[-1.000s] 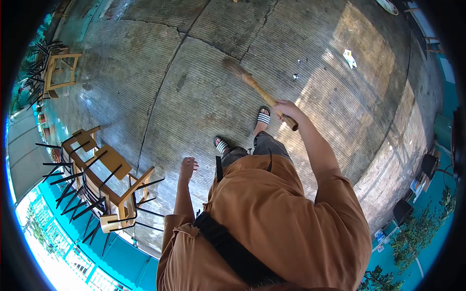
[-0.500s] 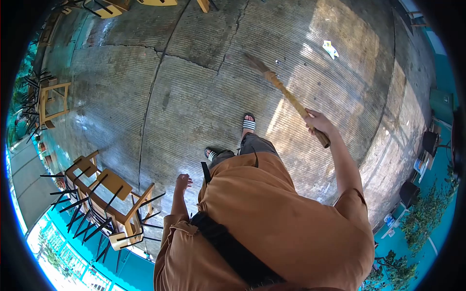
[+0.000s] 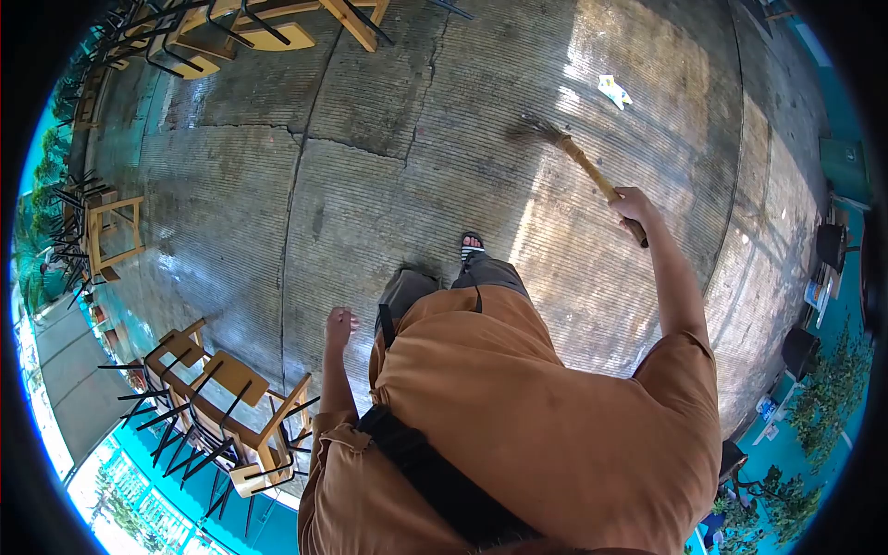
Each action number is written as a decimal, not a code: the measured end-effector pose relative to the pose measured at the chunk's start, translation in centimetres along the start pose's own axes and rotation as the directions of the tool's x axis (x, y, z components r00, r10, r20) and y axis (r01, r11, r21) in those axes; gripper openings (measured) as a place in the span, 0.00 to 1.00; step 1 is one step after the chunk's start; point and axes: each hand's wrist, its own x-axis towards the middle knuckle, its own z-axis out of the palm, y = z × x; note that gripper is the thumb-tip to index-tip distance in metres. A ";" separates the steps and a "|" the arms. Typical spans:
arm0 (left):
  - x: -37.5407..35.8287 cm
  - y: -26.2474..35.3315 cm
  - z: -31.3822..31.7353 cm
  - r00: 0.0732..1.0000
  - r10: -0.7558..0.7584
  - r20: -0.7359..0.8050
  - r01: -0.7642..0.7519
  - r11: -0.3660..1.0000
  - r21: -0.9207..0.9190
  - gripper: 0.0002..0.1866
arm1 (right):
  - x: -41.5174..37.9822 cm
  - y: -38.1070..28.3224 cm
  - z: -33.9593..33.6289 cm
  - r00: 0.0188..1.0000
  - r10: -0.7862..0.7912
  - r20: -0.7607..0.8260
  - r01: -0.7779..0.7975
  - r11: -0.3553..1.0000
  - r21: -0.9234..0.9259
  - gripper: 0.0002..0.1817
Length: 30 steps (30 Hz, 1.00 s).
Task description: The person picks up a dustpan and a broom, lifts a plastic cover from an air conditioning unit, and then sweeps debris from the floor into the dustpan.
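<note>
In the head view, my right hand [image 3: 632, 207] is closed around the handle of a short stick broom [image 3: 588, 166], out to the right of my body. Its thin dark bristles are blurred and fan out to the left over the grooved concrete floor [image 3: 370, 203]. A crumpled white wrapper [image 3: 612, 92] with yellow and blue marks lies on the floor beyond the broom head, apart from it. My left hand [image 3: 341, 326] hangs at my left side, fingers loosely curled, and nothing shows in it.
Wooden chairs with black legs [image 3: 222, 379] are stacked upside down on a table at lower left. More chairs and tables [image 3: 277, 37] stand at the upper left, and a wooden frame [image 3: 116, 236] at far left. Plants [image 3: 819, 416] and a teal wall line the right.
The broom has swung right with my right hand, its bristles now nearer the wrapper and spread wider. My left hand has moved slightly forward. More furniture shows at the top as the view shifts.
</note>
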 end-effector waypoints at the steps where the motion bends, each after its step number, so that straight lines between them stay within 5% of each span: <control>1: 0.0 -0.8 -0.2 1.000 0.005 -0.001 -0.005 1.000 0.002 0.14 | -0.9 -1.7 0.5 0.999 -0.007 -0.035 0.006 1.000 -0.025 0.27; 4: -0.3 -3.1 -0.4 0.988 -0.152 0.014 0.153 0.986 -0.070 0.13 | -1.1 -1.7 3.2 0.991 -0.101 -0.087 0.094 0.992 -0.081 0.27; 6: -0.6 -3.6 -0.4 0.939 -0.340 0.055 0.342 0.939 -0.033 0.14 | -3.6 -2.5 4.1 0.993 -0.066 -0.101 0.070 0.997 0.034 0.25; 9: 1.4 -4.3 0.0 0.896 -0.428 0.116 0.425 0.904 0.055 0.14 | -5.1 -1.8 4.2 0.997 -0.039 -0.067 0.046 0.993 0.111 0.28; 15: 10.9 3.2 2.0 0.951 -0.265 0.162 0.255 0.964 0.075 0.13 | -1.9 -0.3 1.2 0.996 0.084 0.038 -0.090 0.972 0.218 0.28; 17: 14.1 7.2 3.0 0.972 -0.153 0.177 0.144 0.987 0.065 0.13 | 1.7 0.0 1.5 0.988 0.030 -0.153 -0.033 0.999 -0.020 0.28; 19: 16.7 11.7 3.9 0.979 -0.046 0.197 0.041 0.999 0.032 0.13 | 1.8 -3.2 1.4 0.988 -0.024 -0.156 0.004 0.992 -0.128 0.27; 21: 19.0 15.3 4.3 0.980 0.002 0.198 -0.004 1.000 0.009 0.13 | -0.4 -7.6 1.4 0.980 -0.081 -0.181 0.043 0.978 -0.203 0.16; 23: 20.5 17.6 4.5 0.971 0.095 0.220 -0.096 0.995 -0.005 0.12 | -2.1 -10.7 1.3 0.983 -0.117 -0.142 0.082 0.969 -0.232 0.20; 25: 21.3 19.0 4.3 0.974 0.051 0.220 -0.054 0.999 0.007 0.12 | -4.2 -15.4 1.5 0.999 -0.031 0.021 0.031 0.999 -0.015 0.26; 30: 24.5 18.1 3.4 0.963 -0.076 0.257 0.066 0.997 0.047 0.14 | -0.9 -23.1 6.1 0.958 -0.128 0.255 0.088 0.983 0.162 0.29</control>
